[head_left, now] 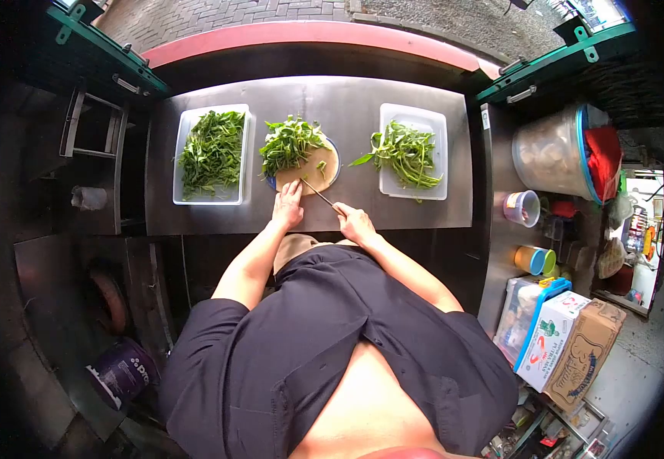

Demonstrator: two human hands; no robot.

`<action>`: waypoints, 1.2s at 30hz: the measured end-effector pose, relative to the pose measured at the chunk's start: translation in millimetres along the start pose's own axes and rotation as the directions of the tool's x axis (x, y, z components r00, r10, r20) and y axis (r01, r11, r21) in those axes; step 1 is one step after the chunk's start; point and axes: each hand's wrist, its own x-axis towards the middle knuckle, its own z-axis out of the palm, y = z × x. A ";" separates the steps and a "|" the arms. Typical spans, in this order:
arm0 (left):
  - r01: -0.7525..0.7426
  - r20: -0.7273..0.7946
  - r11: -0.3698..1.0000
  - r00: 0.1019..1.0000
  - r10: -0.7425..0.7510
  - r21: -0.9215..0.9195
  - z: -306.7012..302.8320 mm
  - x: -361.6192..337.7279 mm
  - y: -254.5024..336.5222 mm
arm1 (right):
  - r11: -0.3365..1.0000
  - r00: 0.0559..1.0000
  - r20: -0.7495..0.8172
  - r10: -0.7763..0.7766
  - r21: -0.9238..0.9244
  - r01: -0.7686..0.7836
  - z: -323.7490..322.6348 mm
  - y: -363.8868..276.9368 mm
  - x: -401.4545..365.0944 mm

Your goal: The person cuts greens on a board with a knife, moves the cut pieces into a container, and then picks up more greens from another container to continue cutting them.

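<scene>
My right hand (355,223) is closed round the handle of a knife (319,192), whose blade slants up and left over a round board (327,170) with a blue rim. At the board's near edge lies my left hand (289,205), its fingers close together near the knife tip; what they press on is too small to tell. A heap of chopped green leaves (290,144) covers the board's upper left. To the left, a white tray (245,195) holds cut greens (213,149). On the right, another white tray (443,126) holds longer green stems (408,157), some hanging over its left rim.
All this stands on a steel table (347,96). At the right side are a large clear tub (550,149), a small plastic cup (522,208), a blue-lidded container (531,260) and cardboard boxes (584,356). A purple bucket (123,372) stands low on the left.
</scene>
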 end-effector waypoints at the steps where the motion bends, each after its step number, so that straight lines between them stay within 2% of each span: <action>1: 0.000 0.002 1.000 1.000 0.000 0.001 -0.8 -0.5 0.7 | 1.000 1.000 0.002 -0.005 -0.004 0.005 0.3 0.4 -0.9; 14: 0.071 0.058 0.997 0.996 -0.072 0.021 -0.9 3.9 7.7 | 1.000 0.999 0.035 0.002 -0.006 -0.002 6.3 -0.5 0.6; 17: 0.071 0.051 0.997 0.996 -0.073 0.025 1.8 2.4 7.4 | 0.999 0.999 0.018 -0.035 -0.001 0.035 7.4 1.1 1.5; 25: 0.033 0.060 0.997 0.997 -0.038 0.072 5.7 3.1 1.5 | 0.998 0.998 0.062 0.024 -0.063 -0.020 7.7 -5.2 6.4; 29: 0.063 0.080 0.995 0.994 -0.070 0.081 7.7 3.6 6.4 | 0.995 0.998 0.061 -0.008 -0.096 0.014 8.5 -2.1 8.1; 34: 0.135 0.088 0.989 0.986 -0.141 0.066 8.3 6.0 15.2 | 0.988 0.989 0.100 0.105 -0.122 -0.092 -1.9 -3.9 1.0; 36: 0.121 0.095 0.989 0.987 -0.129 0.079 5.3 5.4 13.2 | 0.994 0.995 0.061 0.084 -0.072 -0.080 -2.6 2.4 -1.6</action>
